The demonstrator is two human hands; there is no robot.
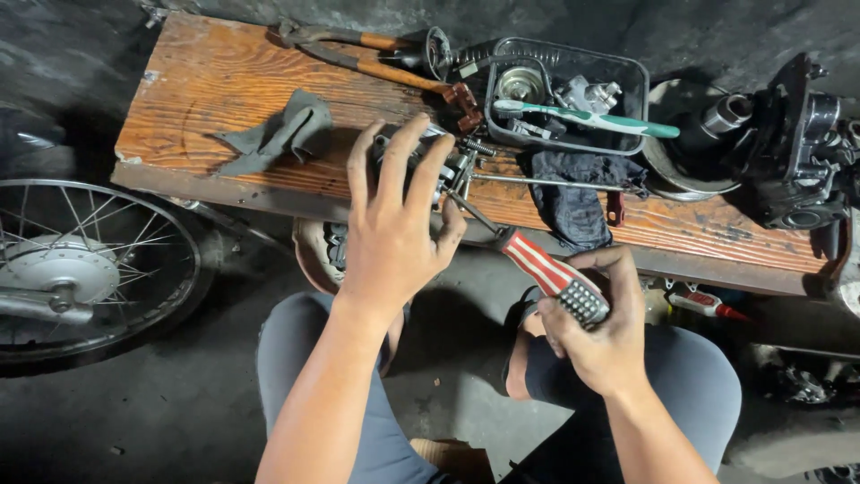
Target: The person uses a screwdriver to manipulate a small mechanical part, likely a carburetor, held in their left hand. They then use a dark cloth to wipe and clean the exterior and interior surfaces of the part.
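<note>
Wooden and worn orange, the plank (224, 90) serves as the workbench and carries nearly everything, with a spoked wheel (81, 260) lying on the floor off its left end and a dark engine casing (797, 152) sitting at its right end. Along the far edge a black plastic tray (627, 85) holds loose metal parts, a green-and-white toothbrush (582, 116) resting across it, and a pair of long-handled pliers (376, 54) lies beside it; a grey rag (273, 134) sits toward the left end, a dark cloth (573, 193) near the front edge. At the middle of the front edge the left hand (394, 233) spreads its fingers over a small metal assembly (452, 166), pressing it down rather than closing around it. The right hand (600, 332) is wrapped firmly round the red-and-white-striped handle of a screwdriver (546, 269), whose shaft runs up into that assembly. Judging by the parts already in the tray, dismantling looks well advanced, yet this piece is still together with the tool engaged on it.
</note>
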